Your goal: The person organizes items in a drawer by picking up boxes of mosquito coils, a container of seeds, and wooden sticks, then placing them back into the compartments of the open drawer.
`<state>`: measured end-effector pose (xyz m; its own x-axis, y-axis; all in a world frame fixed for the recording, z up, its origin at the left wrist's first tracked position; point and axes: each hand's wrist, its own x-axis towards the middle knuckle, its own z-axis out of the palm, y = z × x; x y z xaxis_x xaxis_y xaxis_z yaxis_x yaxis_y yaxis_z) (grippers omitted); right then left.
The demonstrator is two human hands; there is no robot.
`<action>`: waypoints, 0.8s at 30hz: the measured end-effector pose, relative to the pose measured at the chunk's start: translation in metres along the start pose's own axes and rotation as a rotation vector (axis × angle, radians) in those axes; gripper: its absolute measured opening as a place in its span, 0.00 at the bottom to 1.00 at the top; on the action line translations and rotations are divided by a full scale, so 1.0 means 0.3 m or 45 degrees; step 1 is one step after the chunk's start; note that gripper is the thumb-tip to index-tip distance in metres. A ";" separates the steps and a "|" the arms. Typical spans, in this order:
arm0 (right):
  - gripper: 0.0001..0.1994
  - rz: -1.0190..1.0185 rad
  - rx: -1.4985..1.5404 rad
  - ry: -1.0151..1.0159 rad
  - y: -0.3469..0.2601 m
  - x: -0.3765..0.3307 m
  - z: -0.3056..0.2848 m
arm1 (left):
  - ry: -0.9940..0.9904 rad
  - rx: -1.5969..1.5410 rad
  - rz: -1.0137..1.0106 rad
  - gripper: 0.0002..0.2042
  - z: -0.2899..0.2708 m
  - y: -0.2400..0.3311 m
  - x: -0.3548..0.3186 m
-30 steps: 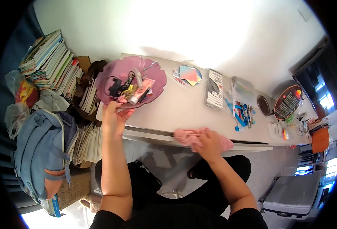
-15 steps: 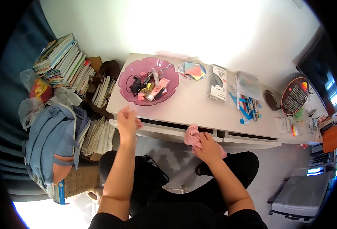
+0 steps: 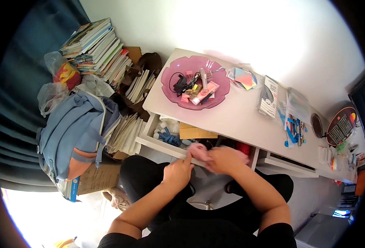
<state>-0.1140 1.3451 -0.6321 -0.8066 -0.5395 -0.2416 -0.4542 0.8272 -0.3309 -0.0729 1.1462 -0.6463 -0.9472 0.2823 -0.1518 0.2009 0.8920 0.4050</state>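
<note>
A white desk drawer point(image 3: 159, 144) stands pulled out below the desk top. My left hand point(image 3: 177, 172) is at its front panel, fingers bent against the edge, one fingertip close to the cloth. Over the drawer front, my right hand point(image 3: 228, 159) is closed on a crumpled pink cloth point(image 3: 198, 151), blurred by motion. Inside the drawer lie a blue cord-like bundle point(image 3: 169, 137), a tan box point(image 3: 197, 131), small white round things and a red item point(image 3: 243, 148) near the right end. Hands and cloth hide part of the inside.
On the desk top point(image 3: 232, 120) stands a purple scalloped bowl point(image 3: 172, 93) of cables and small items. Farther right are sticky notes point(image 3: 243, 77), a boxed package point(image 3: 268, 97), pens point(image 3: 295, 126) and a second, slightly open drawer point(image 3: 288, 164). Book stacks point(image 3: 95, 49) and a blue backpack point(image 3: 69, 132) are left.
The left drawer has come out much farther, showing its contents. My left hand has moved down and right to the drawer front. The pink cloth is over the drawer's front edge. The view has shifted.
</note>
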 end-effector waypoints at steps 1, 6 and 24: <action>0.16 -0.073 0.049 -0.003 -0.070 0.069 -0.001 | 0.001 0.000 0.012 0.19 0.011 -0.009 -0.028; 0.20 -0.039 0.293 0.260 -0.349 0.346 -0.059 | 0.199 0.011 0.138 0.14 0.008 -0.045 -0.137; 0.09 0.007 -0.169 -0.345 -0.183 0.161 -0.019 | -0.264 0.432 0.112 0.36 -0.036 -0.007 -0.120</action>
<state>-0.1302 1.2744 -0.6203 -0.6869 -0.5423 -0.4838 -0.5098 0.8340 -0.2110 -0.0419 1.1301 -0.6319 -0.8592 0.3972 -0.3226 0.3829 0.9173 0.1096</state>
